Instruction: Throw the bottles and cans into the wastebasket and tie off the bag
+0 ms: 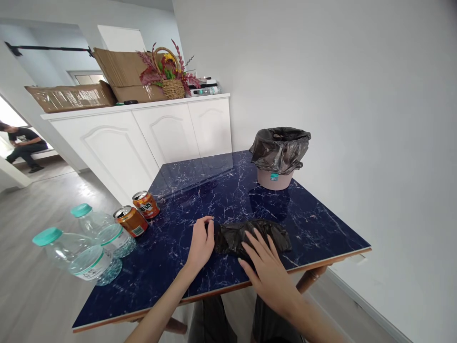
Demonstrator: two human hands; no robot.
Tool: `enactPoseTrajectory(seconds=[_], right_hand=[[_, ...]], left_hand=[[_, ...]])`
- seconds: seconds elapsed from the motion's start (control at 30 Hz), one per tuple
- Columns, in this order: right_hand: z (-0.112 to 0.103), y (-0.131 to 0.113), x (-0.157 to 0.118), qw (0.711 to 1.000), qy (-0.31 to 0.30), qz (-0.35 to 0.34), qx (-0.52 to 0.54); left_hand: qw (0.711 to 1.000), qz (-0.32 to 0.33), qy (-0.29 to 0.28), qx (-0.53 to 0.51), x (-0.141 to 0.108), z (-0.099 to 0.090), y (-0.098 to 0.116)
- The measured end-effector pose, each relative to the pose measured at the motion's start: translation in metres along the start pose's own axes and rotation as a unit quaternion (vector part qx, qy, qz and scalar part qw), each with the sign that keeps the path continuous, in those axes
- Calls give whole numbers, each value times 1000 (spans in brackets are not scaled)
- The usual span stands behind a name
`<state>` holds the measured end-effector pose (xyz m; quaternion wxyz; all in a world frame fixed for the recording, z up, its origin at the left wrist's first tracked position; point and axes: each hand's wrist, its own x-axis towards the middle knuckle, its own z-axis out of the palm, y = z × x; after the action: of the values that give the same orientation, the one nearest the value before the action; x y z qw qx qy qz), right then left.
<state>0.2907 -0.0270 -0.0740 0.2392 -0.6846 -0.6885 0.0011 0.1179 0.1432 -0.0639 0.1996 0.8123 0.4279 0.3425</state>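
A black plastic bag (pixel 276 233), folded into a long strip, lies on the dark blue marbled table (pixel 200 190) in front of me. My left hand (pixel 200 243) is at the bag's left end, thumb and fingers curled together around its edge. Flat on top of the bag rests my right hand (pixel 262 264), fingers stretched and slightly spread. Farther back stands a pinkish trash bin (pixel 275 181), lined with another black bag (pixel 280 155) whose edge folds over the rim.
Two clear bottles with teal caps, a near bottle (pixel 84 262) and a farther bottle (pixel 107 231), stand at the left edge beside two orange cans (pixel 131 221). Behind are a white cabinet (pixel 171 128), cardboard boxes (pixel 124 76) and a flower basket (pixel 173 89). A person (pixel 24 143) sits far left.
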Motion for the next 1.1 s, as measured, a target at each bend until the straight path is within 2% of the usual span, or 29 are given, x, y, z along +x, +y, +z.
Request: enactPoseTrajectory(seconds=[0.17, 0.33, 0.43, 0.57, 0.7, 0.8, 0.93, 1.0, 1.1], right_hand=[[6, -13, -24, 1000, -6, -9, -3], [19, -2, 0, 998, -36, 47, -26], [22, 25, 24, 995, -44, 80, -33], [21, 88, 46, 994, -28, 106, -27], [10, 160, 48, 996, 11, 91, 4], [-7, 198, 41, 996, 26, 85, 11], [-25, 220, 30, 994, 78, 68, 42], [-25, 218, 29, 990, 113, 74, 46], [-15, 203, 33, 983, 152, 107, -3]], left_hand=[[999, -37, 6, -36, 0, 3, -5], [998, -38, 12, -53, -1, 3, -6], [997, -40, 15, -58, -2, 2, -6], [997, -38, 19, -63, -4, 0, -5], [997, -33, 24, -65, -4, 1, -5], [997, -27, 30, -66, -4, 1, -5], [997, -19, 34, -64, -5, 1, -5], [998, -16, 31, -61, -6, 0, -4], [998, -8, 22, -56, -8, -1, -3]])
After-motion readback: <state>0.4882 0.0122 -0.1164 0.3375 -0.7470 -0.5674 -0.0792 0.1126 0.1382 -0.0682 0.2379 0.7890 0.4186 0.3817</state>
